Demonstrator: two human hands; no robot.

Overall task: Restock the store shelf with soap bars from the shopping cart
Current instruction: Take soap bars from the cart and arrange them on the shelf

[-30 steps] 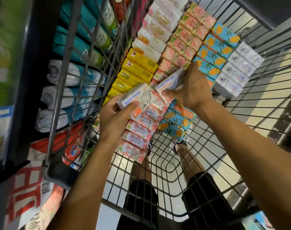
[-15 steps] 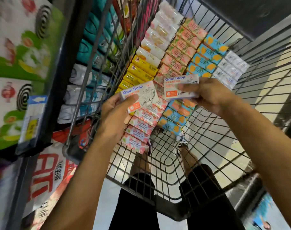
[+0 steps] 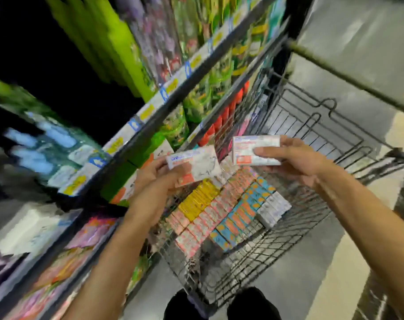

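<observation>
My left hand [image 3: 157,179] grips a white goat-soap box [image 3: 196,165] with an orange patch, held above the wire shopping cart [image 3: 311,139]. My right hand [image 3: 288,160] holds a second white goat-soap box [image 3: 254,150] a little higher and to the right. Both boxes hover over the rows of soap bars [image 3: 226,211] lying in the cart: yellow, pink, blue-orange and white packs. The store shelf [image 3: 150,125] runs along the left, blurred by head motion.
Shelf edges carry price tags [image 3: 148,110]; green packs [image 3: 118,49] and red-capped bottles [image 3: 221,118] stand on the shelves beside the cart. The cart handle [image 3: 348,77] crosses the upper right. Grey floor [image 3: 300,273] lies below, with my dark shorts at the bottom edge.
Both hands have lifted their goat-soap boxes up out of the cart. My head has swung up and left, bringing the shelves into view.
</observation>
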